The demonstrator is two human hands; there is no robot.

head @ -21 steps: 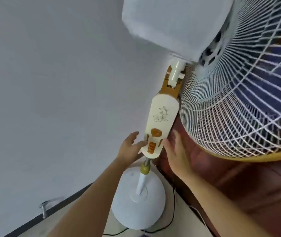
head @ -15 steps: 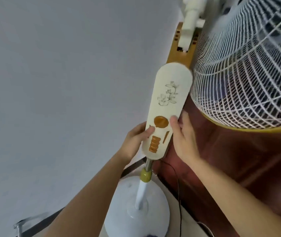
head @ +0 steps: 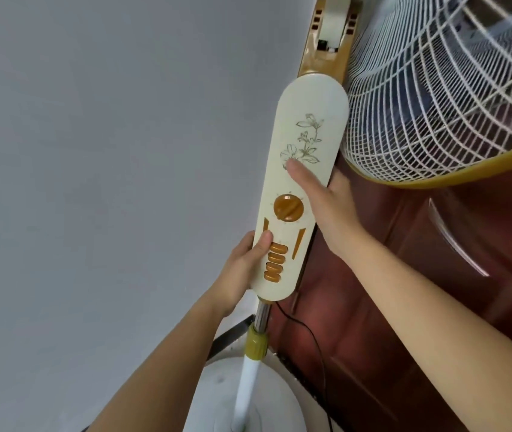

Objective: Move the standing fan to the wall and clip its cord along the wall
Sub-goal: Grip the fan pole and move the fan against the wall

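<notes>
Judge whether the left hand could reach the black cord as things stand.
Probably yes: the cord hangs bare just below the panel, though the left hand grips that panel and the pole stands between.

Standing fan [head: 306,141]: cream control column with a flower print, an amber dial and a row of amber buttons. White wire grille [head: 435,88] with a yellow rim, upper right. Chrome-and-white pole with a yellow collar on a round white base [head: 214,397]. Close beside the pale wall [head: 92,151]. Gripped at the column by the left hand [head: 242,269] and right hand [head: 326,201].
Cord [head: 323,369]: thin, black, hanging loose from the column's foot, running down beside the pole.
</notes>
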